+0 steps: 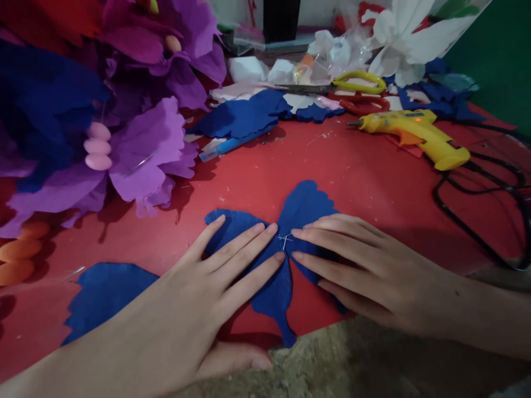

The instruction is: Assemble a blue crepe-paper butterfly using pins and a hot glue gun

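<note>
Blue crepe paper wings [305, 207] lie in a butterfly shape near the front edge of the red table. My left hand [207, 287] lies over the left wings, fingers spread and flat, thumb stretched out towards the table edge. My right hand [373, 271] rests on the right wings with its fingers stretched out. Between my fingertips, thin silvery wire [285, 240] crosses at the middle where the wings meet. Both hands cover part of the wings. Another blue paper piece [108, 290] sits beside my left wrist, partly behind the forearm.
A yellow glue gun [418, 132] with a black cord [473, 229] lies at the right. Yellow-handled scissors [359, 82], red-handled scissors [360, 104] and blue paper scraps [240, 116] are at the back. Purple paper butterflies [145, 143] fill the left, near orange beads [20, 251].
</note>
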A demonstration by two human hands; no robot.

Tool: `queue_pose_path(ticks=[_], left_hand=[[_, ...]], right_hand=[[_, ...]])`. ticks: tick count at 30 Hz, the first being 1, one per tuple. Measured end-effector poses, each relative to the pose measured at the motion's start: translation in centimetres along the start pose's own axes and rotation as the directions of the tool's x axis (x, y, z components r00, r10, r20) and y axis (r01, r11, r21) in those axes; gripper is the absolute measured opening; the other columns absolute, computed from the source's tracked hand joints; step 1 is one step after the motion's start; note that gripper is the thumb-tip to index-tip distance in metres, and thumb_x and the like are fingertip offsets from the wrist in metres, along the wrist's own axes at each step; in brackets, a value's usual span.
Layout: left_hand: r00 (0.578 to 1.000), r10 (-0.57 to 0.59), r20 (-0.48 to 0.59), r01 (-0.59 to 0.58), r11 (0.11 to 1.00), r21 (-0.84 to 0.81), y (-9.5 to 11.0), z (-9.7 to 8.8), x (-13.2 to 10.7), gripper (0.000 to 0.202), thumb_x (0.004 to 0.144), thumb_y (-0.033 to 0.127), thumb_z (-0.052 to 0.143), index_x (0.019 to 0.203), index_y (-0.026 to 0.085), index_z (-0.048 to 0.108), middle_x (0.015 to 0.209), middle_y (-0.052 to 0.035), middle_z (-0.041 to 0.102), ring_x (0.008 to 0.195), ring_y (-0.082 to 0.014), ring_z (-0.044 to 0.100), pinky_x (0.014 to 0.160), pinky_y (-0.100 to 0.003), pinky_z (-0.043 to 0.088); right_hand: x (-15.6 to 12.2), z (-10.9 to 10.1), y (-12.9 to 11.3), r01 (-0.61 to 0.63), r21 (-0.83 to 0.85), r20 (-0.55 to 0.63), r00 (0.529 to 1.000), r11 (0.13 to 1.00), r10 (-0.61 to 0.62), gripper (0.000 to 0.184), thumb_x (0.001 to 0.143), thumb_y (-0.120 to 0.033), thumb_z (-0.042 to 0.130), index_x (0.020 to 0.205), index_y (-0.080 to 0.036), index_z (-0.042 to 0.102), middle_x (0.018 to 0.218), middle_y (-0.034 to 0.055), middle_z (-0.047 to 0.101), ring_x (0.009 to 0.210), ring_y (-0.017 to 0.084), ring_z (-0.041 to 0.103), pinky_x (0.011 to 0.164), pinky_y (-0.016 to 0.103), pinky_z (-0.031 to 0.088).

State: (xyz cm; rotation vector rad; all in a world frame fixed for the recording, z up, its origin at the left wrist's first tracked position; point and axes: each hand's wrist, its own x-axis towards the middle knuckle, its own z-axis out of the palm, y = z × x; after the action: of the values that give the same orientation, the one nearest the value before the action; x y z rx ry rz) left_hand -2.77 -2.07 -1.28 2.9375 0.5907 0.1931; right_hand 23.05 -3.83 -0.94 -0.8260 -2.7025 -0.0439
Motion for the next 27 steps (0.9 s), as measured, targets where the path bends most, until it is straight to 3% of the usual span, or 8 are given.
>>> queue_pose_path(ticks=[12,27], left_hand=[[1.000,0.009,-0.008,-0.008,0.999,0.038,0.01,-0.06,0.41,0.075,0.089,0.069,0.032,0.136,0.012,0.047,0.143,-0.0164,0.047,0.132,-0.0314,0.045,0.117,-0.056,0.017],[1.000,-0.003,0.012,0.003,1.000,0.024,0.22,0.00,0.51,0.073,0.087,0.067,0.042,0.135,0.012,0.047,0.145,-0.0204,0.044,0.134,-0.0347,0.043,0.110,-0.061,0.029]], right_hand=[[0.13,-0.03,-0.13,-0.004,0.002,-0.022,1.000,1.000,0.004,0.033,0.095,-0.019,0.038,0.103,-0.011,0.069,0.110,0.0126,0.068,0.101,0.023,0.061,0.090,0.040,0.054],[0.03,0.33,-0.19,0.037,-0.038,-0.050,0.998,0.999,-0.039,0.031,0.096,-0.020,0.039,0.103,-0.011,0.068,0.117,0.0058,0.067,0.108,0.021,0.055,0.095,0.039,0.048]])
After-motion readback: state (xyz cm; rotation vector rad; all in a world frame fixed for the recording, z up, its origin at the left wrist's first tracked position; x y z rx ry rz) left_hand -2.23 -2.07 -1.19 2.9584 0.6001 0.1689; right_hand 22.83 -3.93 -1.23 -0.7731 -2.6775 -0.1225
